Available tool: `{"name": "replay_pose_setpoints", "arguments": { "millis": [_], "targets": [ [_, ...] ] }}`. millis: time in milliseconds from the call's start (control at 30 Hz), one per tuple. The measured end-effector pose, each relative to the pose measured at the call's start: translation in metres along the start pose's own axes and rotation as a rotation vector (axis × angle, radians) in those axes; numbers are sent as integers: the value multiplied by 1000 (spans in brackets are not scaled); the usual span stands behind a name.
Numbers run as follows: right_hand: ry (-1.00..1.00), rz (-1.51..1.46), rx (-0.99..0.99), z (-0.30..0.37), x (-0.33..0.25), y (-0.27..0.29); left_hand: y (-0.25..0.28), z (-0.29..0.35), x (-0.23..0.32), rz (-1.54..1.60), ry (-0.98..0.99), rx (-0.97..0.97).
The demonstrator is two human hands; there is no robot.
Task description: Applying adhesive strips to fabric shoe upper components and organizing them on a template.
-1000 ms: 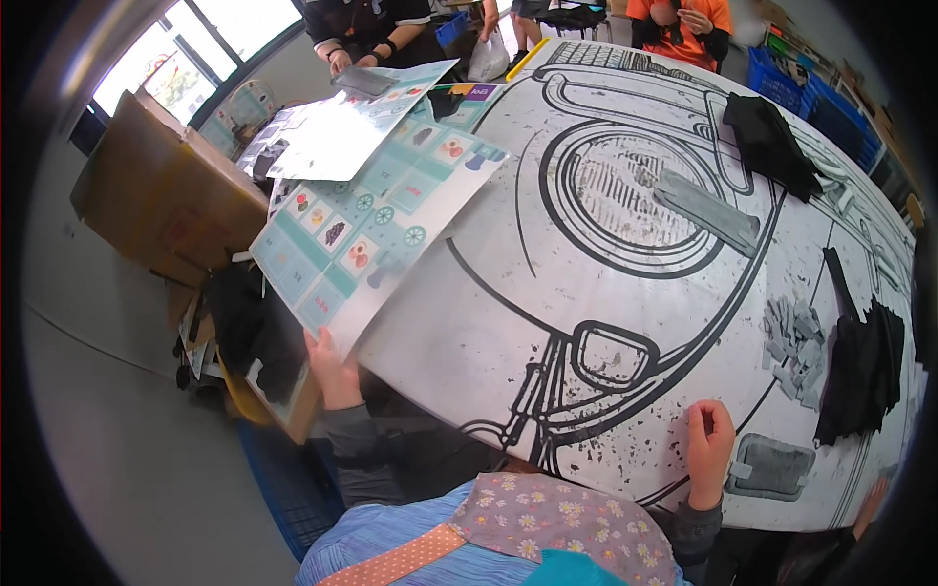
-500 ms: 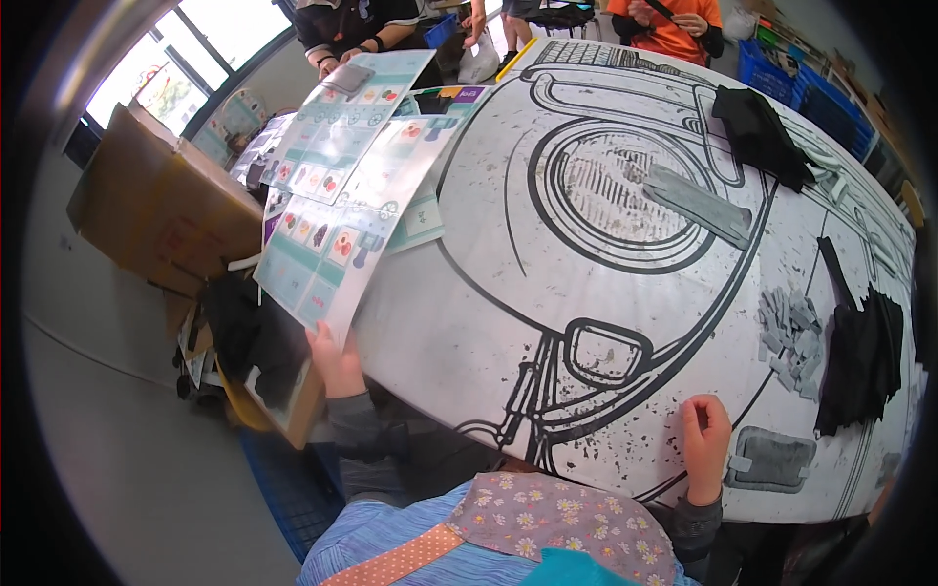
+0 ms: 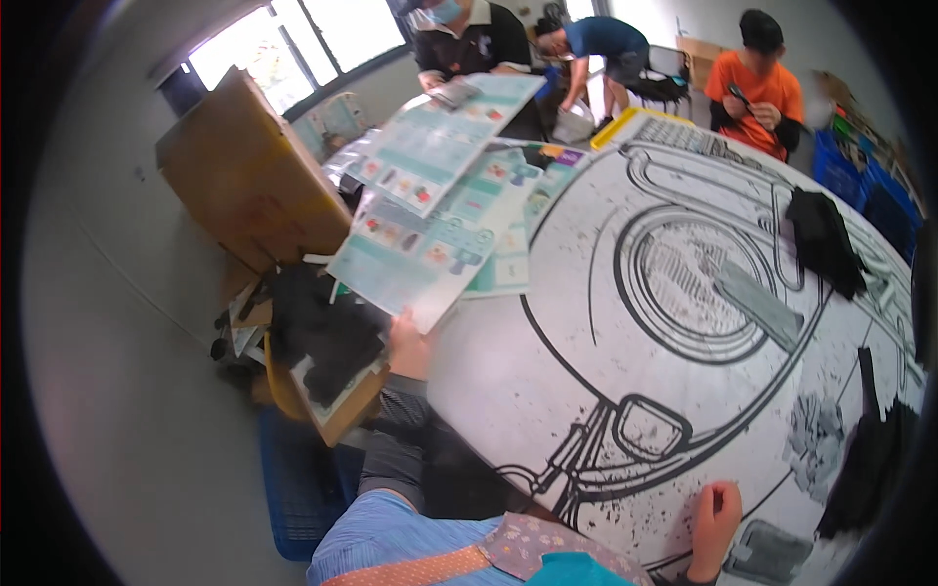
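Over on the left, the person's left hand (image 3: 408,350) pinching the near corner of a printed sheet (image 3: 415,280), that sheet at the left of the line-patterned table (image 3: 489,376), partly covered by a second sheet (image 3: 440,137), right hand (image 3: 716,527) near right, fingers curled in narrow, just beside a grey pad (image 3: 767,550).

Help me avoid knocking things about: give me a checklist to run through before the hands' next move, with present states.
1. Left hand gripping the lower sheet by its near edge: ok.
2. Lower sheet clear of the upper sheet: not ok; the upper one overlaps it.
3. Right hand empty: cannot tell; it is curled.
4. Gray scraps clear of both hands: ok.
5. Gray strip clear of both hands: ok.
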State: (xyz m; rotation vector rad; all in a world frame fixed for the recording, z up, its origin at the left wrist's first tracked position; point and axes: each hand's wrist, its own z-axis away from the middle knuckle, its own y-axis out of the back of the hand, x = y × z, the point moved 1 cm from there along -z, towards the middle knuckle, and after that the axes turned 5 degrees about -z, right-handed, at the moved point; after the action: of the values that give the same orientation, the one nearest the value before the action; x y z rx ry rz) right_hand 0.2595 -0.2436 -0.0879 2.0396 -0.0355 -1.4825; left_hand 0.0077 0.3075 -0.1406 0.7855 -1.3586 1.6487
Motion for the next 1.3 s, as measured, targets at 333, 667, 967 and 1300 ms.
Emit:
{"name": "replay_pose_setpoints", "arguments": {
  "millis": [333,667,967,1300],
  "targets": [
    [51,77,-133,-9,-19,6,12,1,54,-393,-156,-340],
    [-221,-126,-76,-4,-18,3,-2,63,46,-280,-552,369],
    [62,-133,44,-8,-15,0,-7,188,-8,-574,-632,-322],
    [-36,-181,62,2,2,5,-36,208,-6,-919,-490,-643]
  ]
}}
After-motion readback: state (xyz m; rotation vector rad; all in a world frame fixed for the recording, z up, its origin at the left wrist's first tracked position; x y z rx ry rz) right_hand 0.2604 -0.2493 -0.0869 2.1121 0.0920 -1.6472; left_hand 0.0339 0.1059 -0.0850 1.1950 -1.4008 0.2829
